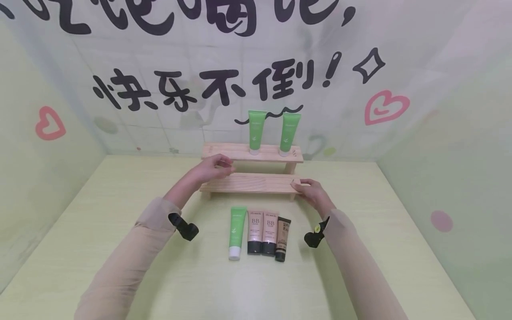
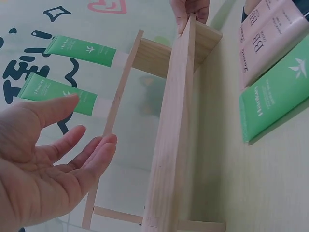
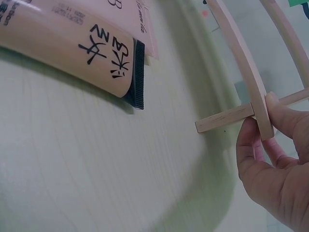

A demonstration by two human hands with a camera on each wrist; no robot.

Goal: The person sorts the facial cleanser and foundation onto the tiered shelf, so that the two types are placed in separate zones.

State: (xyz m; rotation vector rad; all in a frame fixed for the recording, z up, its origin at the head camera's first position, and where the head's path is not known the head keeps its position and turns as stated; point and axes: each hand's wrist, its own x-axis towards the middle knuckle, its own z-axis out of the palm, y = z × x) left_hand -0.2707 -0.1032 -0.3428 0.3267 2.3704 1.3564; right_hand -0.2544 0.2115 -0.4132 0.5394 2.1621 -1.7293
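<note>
A two-step wooden display rack point(image 1: 252, 183) stands on the table against the back wall. Two green tubes point(image 1: 256, 133) are upright, caps down, on its upper step. My right hand point(image 1: 314, 194) pinches the right end of the lower step, thumb on top and fingers beneath, as the right wrist view shows. Over the left part of the rack hovers my left hand point(image 1: 214, 169), its fingers loosely bent around nothing; in the left wrist view the palm point(image 2: 43, 179) is apart from the wood.
In front of the rack lie a green tube point(image 1: 238, 233), two pink BB cream tubes point(image 1: 255, 231) and a smaller tan tube point(image 1: 282, 238) in a row, caps toward me. Printed walls point(image 1: 440, 178) enclose the table point(image 1: 120, 200) at the back and sides.
</note>
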